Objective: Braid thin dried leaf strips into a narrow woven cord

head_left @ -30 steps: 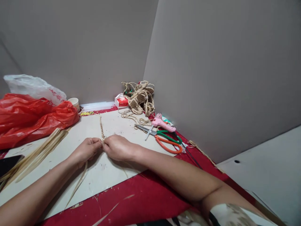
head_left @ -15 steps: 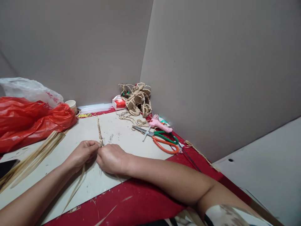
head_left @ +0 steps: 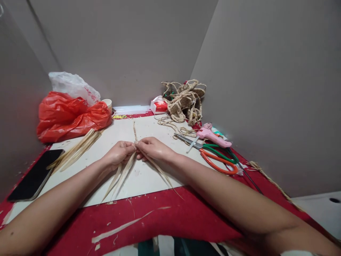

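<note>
Both hands meet over a white board, pinching a thin straw braid at its near end. The finished-looking length of braid points away from me on the board. My left hand is closed on the pale straw strands, which hang down toward me below its fingers. My right hand is closed beside it, touching fingertips, with another straw strand trailing under its wrist to the right. Exactly which strand each fingertip grips is hidden.
Loose straw strips and a black phone lie left, below a red plastic bag. On the right are orange-and-green-handled scissors, a pink glue gun and heaped straw rope. A tissue pack and paper cup stand behind.
The view has swung left, so everything sits further right and the phone shows fully. My right hand has turned from a fist to a fingertip pinch; the strands now fan out below both hands.
</note>
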`<state>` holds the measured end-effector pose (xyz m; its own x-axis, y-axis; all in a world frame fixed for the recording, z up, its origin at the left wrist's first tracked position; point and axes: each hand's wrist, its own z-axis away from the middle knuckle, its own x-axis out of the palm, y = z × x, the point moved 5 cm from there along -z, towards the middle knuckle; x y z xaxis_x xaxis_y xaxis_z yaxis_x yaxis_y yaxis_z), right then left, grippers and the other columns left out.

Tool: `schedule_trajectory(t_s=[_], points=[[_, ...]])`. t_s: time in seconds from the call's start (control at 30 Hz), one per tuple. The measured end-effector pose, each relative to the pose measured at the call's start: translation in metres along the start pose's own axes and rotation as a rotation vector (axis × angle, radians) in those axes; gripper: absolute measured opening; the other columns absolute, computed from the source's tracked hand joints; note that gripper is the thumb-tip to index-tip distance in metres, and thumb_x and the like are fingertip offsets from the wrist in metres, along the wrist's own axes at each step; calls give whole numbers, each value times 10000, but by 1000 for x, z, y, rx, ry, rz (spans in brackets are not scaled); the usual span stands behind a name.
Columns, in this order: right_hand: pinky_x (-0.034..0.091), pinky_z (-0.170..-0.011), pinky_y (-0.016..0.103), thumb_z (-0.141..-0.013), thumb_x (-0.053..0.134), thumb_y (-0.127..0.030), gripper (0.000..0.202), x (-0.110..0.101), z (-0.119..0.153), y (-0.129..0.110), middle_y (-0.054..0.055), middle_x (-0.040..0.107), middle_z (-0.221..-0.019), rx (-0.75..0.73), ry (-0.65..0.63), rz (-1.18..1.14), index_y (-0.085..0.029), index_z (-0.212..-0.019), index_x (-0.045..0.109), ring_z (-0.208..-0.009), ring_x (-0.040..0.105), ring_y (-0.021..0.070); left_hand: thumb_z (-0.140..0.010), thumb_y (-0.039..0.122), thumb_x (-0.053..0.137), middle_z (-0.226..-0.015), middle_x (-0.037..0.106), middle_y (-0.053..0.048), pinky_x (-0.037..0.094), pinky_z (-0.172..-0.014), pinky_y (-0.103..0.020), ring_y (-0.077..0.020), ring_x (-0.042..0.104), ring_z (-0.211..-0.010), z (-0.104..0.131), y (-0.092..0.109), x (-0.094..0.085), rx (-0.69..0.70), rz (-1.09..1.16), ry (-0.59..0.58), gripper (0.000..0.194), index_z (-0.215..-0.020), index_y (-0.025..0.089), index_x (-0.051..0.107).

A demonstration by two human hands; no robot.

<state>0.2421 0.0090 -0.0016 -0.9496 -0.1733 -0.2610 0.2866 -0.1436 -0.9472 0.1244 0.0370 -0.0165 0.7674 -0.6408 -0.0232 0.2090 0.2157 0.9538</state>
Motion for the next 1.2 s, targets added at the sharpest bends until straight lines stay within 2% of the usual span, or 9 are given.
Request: schedule_trajectory(t_s=[0.07,0.17,0.27,0.4,0.5,0.63,0.77,1.0,1.2], points=[[280,-368,193,-958,403,-341,367,11,-1,8,-11,497,-512,134,-120,-149,-148,-664,504,-364,371,57,-777,326,610,-406,264,98,90,-390,-212,-31,144,-365,-1,1,0,27,-10,-10,248,-617,156,525],[148,-313,190,-961,415,-340,409,9,-2,9,-67,334,-421,153,-165,-125,-163,-594,442,-312,216,35,-782,301,603,-410,275,95,100,-387,-218,-36,154,-365,-2,1,-2,42,-43,-4,212,-640,152,554],[128,-310,180,-969,403,-323,415,0,-5,9,-79,271,-398,138,-246,-81,-143,-611,509,-318,189,35,-801,298,579,-420,314,81,108,-392,-223,-42,163,-376,-3,4,-3,79,-133,-33,204,-685,132,607],[90,-326,163,-951,416,-268,374,1,-6,15,-97,237,-405,242,-359,-306,-160,-593,435,-324,140,26,-780,283,584,-506,456,35,181,-429,-210,-53,272,-434,-3,11,-5,193,-246,6,185,-705,117,613],[91,-335,157,-930,416,-197,313,6,-5,17,-104,246,-404,279,-311,-441,-151,-623,460,-322,137,24,-772,286,574,-523,460,39,193,-444,-213,-57,273,-448,-1,13,-5,187,-358,47,180,-735,115,615],[92,-331,161,-900,428,-138,259,9,-1,17,-105,256,-385,275,-146,-467,-120,-663,532,-311,150,22,-780,249,515,-531,447,40,240,-466,-213,-69,324,-473,4,15,1,183,-483,45,170,-712,123,605],[95,-326,167,-882,442,-114,270,14,4,17,-95,282,-372,269,-60,-497,-136,-617,484,-308,160,24,-815,230,450,-520,450,35,279,-462,-214,-83,377,-471,12,17,9,219,-584,73,188,-697,139,566],[101,-324,158,-863,446,-107,338,24,7,19,-97,270,-378,265,-33,-586,-183,-558,322,-322,156,21,-821,155,391,-452,484,49,302,-384,-207,-110,453,-342,20,6,23,142,-538,60,120,-866,166,502],[112,-324,138,-843,423,-57,303,23,8,19,-102,250,-393,270,-52,-620,-175,-577,339,-337,141,19,-784,189,499,-549,575,14,368,-461,-211,-111,521,-456,20,14,20,176,-515,47,134,-888,141,569]])
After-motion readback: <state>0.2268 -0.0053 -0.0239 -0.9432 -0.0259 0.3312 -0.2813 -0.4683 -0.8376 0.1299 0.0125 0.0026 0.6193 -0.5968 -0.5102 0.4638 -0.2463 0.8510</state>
